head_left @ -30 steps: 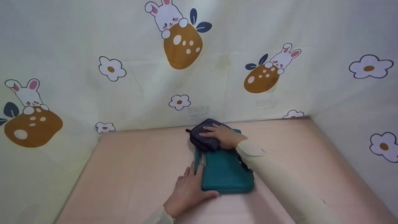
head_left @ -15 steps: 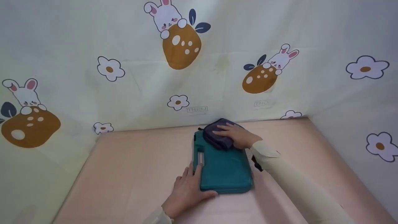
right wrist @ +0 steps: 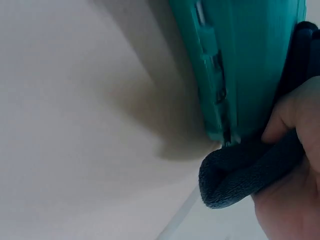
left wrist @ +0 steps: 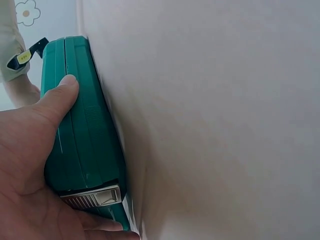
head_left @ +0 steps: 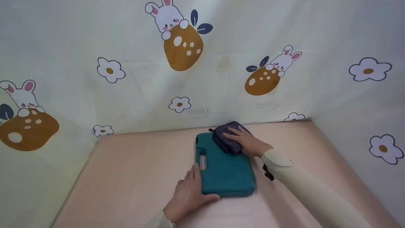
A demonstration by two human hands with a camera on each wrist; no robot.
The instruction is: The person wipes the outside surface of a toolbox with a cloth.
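Where cloth lies, teal case.

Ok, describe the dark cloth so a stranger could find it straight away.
Start at the pink table in front of the bunny-print backdrop and find the teal plastic case lying flat at its middle. On the case's far right corner, under the right hand, sits the dark cloth, the only soft, navy-grey thing there.
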